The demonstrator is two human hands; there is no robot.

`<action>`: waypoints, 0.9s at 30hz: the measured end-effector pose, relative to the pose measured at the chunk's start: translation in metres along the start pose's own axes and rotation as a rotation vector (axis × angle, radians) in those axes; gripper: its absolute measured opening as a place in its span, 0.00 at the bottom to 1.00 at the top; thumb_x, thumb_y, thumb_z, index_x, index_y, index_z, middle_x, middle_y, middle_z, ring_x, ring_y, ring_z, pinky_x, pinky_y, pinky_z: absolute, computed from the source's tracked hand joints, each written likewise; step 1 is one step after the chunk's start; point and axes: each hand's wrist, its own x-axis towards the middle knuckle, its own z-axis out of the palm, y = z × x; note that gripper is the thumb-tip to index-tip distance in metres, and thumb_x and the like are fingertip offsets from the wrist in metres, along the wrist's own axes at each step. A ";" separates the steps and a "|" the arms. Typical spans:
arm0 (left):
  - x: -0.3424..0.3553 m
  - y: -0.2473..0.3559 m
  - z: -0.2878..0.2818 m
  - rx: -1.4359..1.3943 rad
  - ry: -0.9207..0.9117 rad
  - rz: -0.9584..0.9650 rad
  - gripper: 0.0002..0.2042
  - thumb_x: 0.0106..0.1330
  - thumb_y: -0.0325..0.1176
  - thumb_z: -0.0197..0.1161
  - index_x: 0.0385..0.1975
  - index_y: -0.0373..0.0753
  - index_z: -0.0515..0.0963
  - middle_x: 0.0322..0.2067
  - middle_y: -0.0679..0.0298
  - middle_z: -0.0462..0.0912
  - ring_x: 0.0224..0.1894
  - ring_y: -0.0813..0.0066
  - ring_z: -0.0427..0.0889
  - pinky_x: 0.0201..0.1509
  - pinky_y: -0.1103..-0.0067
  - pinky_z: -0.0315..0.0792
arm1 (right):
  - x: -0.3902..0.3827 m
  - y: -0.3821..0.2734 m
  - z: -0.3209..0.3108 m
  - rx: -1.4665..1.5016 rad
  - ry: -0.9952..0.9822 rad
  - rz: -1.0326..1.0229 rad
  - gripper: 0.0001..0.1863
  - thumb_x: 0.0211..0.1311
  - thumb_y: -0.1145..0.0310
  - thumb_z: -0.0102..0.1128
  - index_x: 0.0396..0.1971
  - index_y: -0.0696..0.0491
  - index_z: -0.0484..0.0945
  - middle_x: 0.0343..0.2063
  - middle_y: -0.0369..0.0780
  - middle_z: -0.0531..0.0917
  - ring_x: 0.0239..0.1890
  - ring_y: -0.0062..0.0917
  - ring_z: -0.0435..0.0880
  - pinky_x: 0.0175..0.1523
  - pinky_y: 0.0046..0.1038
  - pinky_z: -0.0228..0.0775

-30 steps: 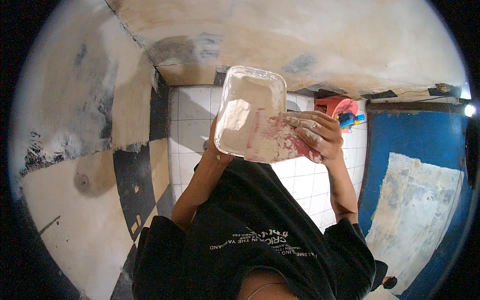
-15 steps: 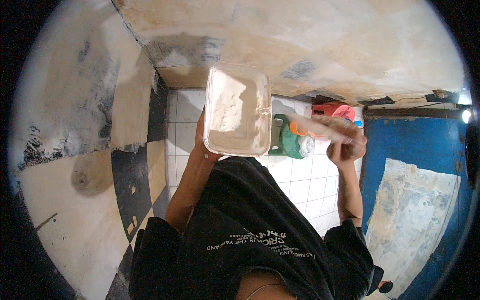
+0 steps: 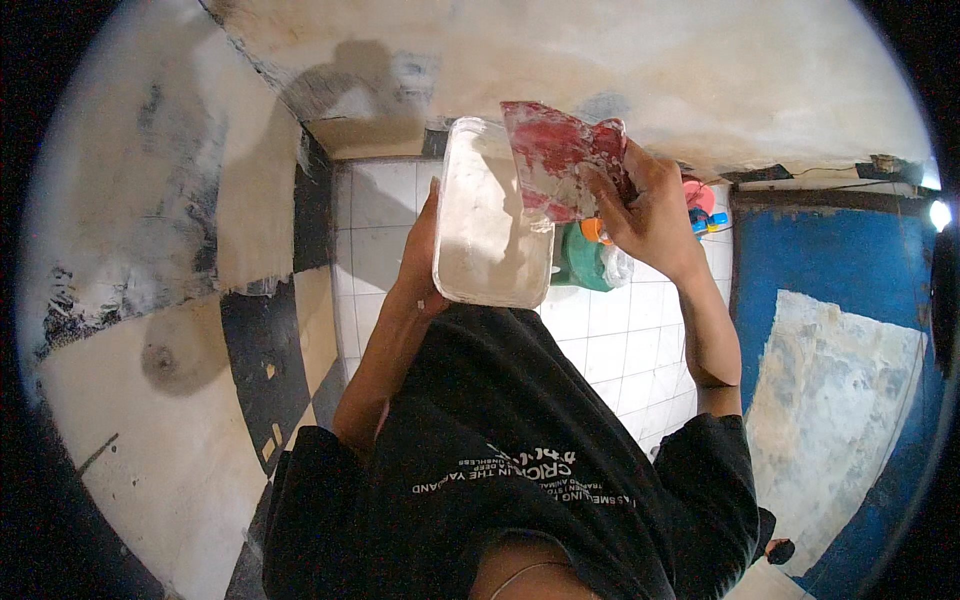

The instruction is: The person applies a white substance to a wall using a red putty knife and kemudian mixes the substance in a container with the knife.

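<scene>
Red scraper [image 3: 552,150], smeared off-white; cream paste [image 3: 475,230]. Right: blue panel [image 3: 830,250] with greyish-white patch [image 3: 840,400]. Left: wall [image 3: 262,365] in black and cream blocks. Near: black shirt [image 3: 540,400], white print [image 3: 555,482].

I'm in a tiled indoor room, unfinished-looking; home or shop, I can't tell. White tile floor [image 3: 600,345] below. Left wall [image 3: 150,360] in black and beige blocks, scuffed; wall ahead [image 3: 760,100] blotched grey and cream. To my right, a blue panel [image 3: 810,245] (door or wall, unclear) bearing a whitish patch [image 3: 835,400].
</scene>
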 end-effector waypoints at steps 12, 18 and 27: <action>0.014 -0.013 -0.010 -0.284 -0.009 0.055 0.25 0.71 0.49 0.41 0.60 0.37 0.62 0.53 0.56 0.72 0.54 0.62 0.74 0.56 0.67 0.73 | -0.023 -0.026 0.021 0.157 0.349 0.075 0.11 0.52 0.75 0.64 0.36 0.59 0.76 0.16 0.42 0.78 0.17 0.25 0.79 0.23 0.26 0.70; 0.015 -0.026 -0.022 -0.283 -0.027 0.116 0.25 0.71 0.46 0.40 0.61 0.36 0.61 0.54 0.55 0.71 0.54 0.60 0.73 0.59 0.65 0.69 | -0.011 -0.027 0.022 -0.132 0.319 -0.344 0.10 0.49 0.78 0.63 0.33 0.59 0.75 0.25 0.46 0.81 0.22 0.35 0.80 0.27 0.27 0.71; 0.027 -0.034 -0.026 -0.533 -0.197 0.118 0.29 0.70 0.54 0.38 0.64 0.40 0.58 0.58 0.56 0.67 0.58 0.58 0.70 0.62 0.62 0.66 | -0.013 -0.042 0.023 -0.141 0.277 0.038 0.07 0.57 0.79 0.56 0.36 0.62 0.74 0.18 0.40 0.79 0.16 0.21 0.73 0.24 0.23 0.64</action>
